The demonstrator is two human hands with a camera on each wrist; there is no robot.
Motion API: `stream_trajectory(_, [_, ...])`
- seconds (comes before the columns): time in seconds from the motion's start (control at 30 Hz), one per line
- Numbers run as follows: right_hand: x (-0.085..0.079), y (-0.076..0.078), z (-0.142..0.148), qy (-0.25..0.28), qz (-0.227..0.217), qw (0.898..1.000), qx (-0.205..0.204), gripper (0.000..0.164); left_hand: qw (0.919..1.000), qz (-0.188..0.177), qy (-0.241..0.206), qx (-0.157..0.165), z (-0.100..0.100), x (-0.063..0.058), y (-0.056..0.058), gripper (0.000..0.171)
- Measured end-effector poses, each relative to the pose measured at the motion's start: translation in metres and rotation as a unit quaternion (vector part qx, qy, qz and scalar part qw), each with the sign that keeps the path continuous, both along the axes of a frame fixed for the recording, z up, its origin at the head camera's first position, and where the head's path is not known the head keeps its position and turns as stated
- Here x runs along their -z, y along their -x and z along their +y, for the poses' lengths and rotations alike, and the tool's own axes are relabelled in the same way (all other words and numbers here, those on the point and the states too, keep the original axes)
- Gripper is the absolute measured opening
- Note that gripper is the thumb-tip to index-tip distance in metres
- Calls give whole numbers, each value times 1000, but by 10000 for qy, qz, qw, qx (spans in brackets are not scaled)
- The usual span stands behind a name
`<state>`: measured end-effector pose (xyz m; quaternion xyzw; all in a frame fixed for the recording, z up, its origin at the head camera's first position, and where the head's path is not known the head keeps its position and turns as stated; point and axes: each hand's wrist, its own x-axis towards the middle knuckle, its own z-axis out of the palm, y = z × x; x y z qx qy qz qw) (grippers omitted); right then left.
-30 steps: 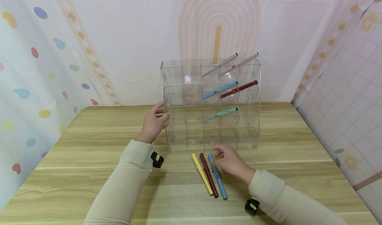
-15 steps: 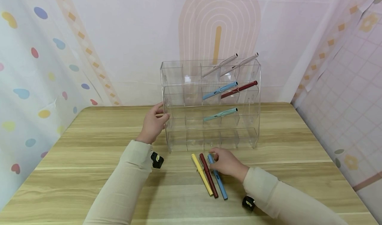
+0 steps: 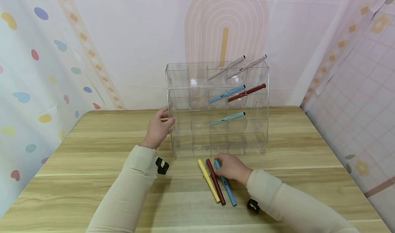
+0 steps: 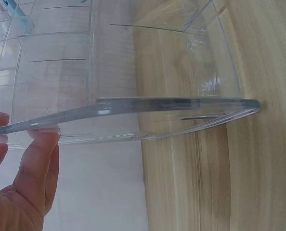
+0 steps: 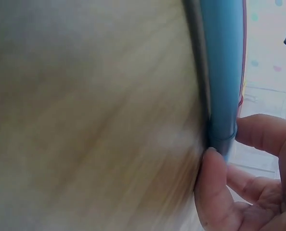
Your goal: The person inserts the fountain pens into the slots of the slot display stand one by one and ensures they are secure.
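Observation:
My left hand [image 3: 157,128] grips the left side panel of a clear acrylic pen rack [image 3: 200,140]; in the left wrist view its thumb and fingers lie on either side of the panel's edge. At the rack's foot, my right hand [image 3: 232,167] pinches a blue pen [image 3: 229,193] near its upper end. In the right wrist view, thumb and finger close on the blue barrel [image 5: 223,67], low along the wood. Just left of it on the table lie a dark red pen [image 3: 220,189] and a yellow pen [image 3: 210,183], side by side.
Slanted in the rack are two pale pinkish pens [image 3: 228,67], a light blue pen [image 3: 228,93], a red pen [image 3: 247,92] and a mint green pen [image 3: 228,118]. The wooden table [image 3: 102,137] ends at patterned curtains behind and at both sides.
The right hand has moved slightly left and down onto the blue pen, its fingers closing round it. That pen's lower end has shifted a little right. The left hand stays at the rack.

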<state>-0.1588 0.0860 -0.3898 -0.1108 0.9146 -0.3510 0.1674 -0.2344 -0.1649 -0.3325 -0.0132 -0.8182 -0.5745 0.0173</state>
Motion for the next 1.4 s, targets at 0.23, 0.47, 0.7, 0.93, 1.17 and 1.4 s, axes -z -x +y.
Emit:
stream_trajectory(0.23, [0, 2, 0, -24, -118, 9999, 44, 45, 10000, -1, -37, -33, 2, -1, -1, 58])
stream_trajectory(0.47, [0, 2, 5, 596, -387, 9969, 338, 46, 10000, -5, -44, -36, 2, -2, -1, 58])
stream_trajectory(0.7, [-7, 2, 14, 890, -484, 9930, 603, 40, 10000, 22, -60, -32, 3, -1, 0, 59])
stream_trajectory(0.93, [-17, 4, 25, 1358, -396, 9875, 698, 40, 10000, 28, -25, -36, 1, 0, 0, 58])
stream_trajectory(1.17, [-26, 6, 37, 1676, -201, 9809, 970, 39, 10000, 28, -4, -36, 2, -1, -1, 59])
stream_trajectory(1.4, [-41, 6, 49, 2078, 75, 9707, 1206, 41, 10000, 46, -5, -11, 2, -1, -2, 59])
